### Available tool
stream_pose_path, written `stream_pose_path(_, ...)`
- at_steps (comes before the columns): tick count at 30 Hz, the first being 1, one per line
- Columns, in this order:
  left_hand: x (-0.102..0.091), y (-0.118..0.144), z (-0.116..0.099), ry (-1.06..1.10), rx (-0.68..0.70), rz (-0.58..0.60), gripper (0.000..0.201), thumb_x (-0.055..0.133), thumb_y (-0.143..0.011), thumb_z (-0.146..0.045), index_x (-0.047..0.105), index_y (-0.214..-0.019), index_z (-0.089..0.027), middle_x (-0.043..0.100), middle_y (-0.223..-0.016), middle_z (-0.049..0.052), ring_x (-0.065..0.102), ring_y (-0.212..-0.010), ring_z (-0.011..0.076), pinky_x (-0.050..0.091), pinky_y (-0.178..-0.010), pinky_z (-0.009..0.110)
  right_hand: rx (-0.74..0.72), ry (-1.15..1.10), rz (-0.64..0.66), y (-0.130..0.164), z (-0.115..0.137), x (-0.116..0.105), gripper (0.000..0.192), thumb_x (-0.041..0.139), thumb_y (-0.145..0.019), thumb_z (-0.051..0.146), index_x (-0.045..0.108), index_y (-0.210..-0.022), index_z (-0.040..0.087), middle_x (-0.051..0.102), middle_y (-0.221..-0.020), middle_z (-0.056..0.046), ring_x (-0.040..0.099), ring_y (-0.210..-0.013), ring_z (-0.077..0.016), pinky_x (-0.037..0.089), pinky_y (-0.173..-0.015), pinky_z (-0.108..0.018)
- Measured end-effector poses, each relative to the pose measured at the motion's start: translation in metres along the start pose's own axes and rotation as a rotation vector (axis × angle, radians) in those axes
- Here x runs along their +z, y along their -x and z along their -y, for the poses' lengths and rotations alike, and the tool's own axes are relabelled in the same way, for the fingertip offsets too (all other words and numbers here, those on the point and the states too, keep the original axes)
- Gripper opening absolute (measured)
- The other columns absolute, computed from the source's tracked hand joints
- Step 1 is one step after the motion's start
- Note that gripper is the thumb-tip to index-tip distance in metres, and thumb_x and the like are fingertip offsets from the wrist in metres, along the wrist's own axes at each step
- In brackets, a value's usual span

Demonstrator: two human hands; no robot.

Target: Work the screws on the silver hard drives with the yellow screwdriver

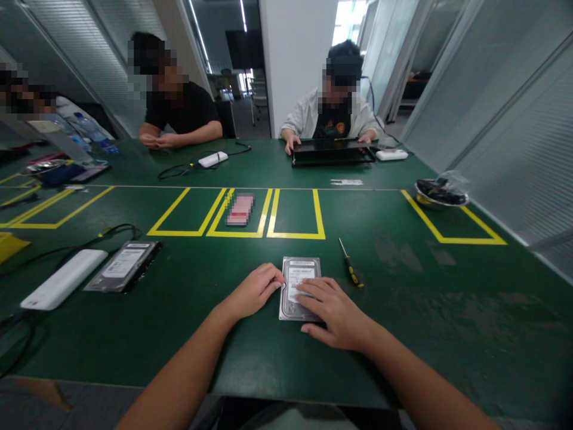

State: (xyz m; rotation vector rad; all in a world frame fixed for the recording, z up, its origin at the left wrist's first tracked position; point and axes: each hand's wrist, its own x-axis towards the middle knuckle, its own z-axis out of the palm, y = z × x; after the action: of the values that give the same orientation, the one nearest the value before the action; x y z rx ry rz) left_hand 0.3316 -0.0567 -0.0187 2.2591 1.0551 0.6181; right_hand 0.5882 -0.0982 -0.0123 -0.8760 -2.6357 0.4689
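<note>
A silver hard drive (299, 275) with a white label lies flat on the green table (403, 310) in front of me. My left hand (255, 291) touches its left edge with the fingertips. Over the drive's lower right part lies my right hand (333, 312), fingers spread flat on the label. A small screwdriver (350, 270) with a yellow-and-black handle lies just right of the drive, apart from both hands.
A second hard drive (123, 266) and a white box (62, 279) with cables lie at the left. Yellow tape rectangles (295, 214) mark the table's middle; a pink object (240, 209) lies in one. A bowl (441, 194) sits far right. Three people sit across, one at a laptop (333, 152).
</note>
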Motion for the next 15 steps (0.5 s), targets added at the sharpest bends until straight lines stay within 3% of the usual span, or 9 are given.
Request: stream_pose_path(15, 0.0019, 0.0007, 0.0027, -0.056, 0.044, 0.024, 0.016, 0.044, -0.098, -0.022, 0.06, -0.096, -0.018, 0.06, -0.095, 0.005, 0.054, -0.092, 0.0174, 0.043, -0.084, 0.03, 0.009, 0.014, 0.016, 0.0002, 0.0007, -0.0008, 0.052, 0.06, -0.088, 0.043, 0.053, -0.133, 0.02, 0.052, -0.143, -0.011, 0.04, -0.135, -0.0283, 0.024, -0.111, -0.047)
